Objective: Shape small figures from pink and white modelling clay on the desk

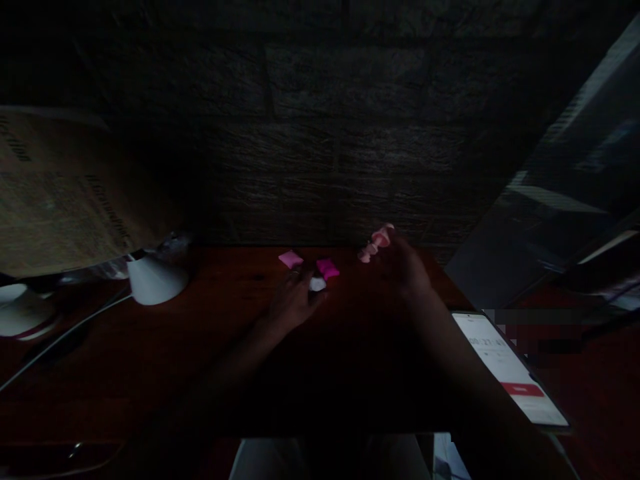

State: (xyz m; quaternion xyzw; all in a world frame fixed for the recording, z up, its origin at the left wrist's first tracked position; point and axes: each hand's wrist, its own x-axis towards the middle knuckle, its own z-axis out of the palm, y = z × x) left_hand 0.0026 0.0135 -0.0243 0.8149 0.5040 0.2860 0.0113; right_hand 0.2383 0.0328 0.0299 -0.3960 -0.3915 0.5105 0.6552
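Observation:
In the dim head view, my left hand (pixel 295 298) rests low over the wooden table, with its thumb and fingers closed around a small white piece (pixel 317 284). Just beyond its fingertips lie a light pink four-cornered piece (pixel 291 259) and a brighter magenta one (pixel 328 269). Farther right, my right hand (pixel 406 263) is raised near the wall with a knobbly pale pink object (pixel 376 243) at its fingers, which look closed on it. That object is tilted and made of several lobes; its kind is unclear. Darkness hides much of the right fingers.
A dark brick wall (pixel 310 147) rises behind the table (pixel 225 293). At left are a white cone-shaped lamp base (pixel 156 280), a cable (pixel 75 338), a pale cup-like thing (pixel 23 310) and a large printed sheet (pixel 65 193). A lit phone (pixel 505 360) lies by my right forearm.

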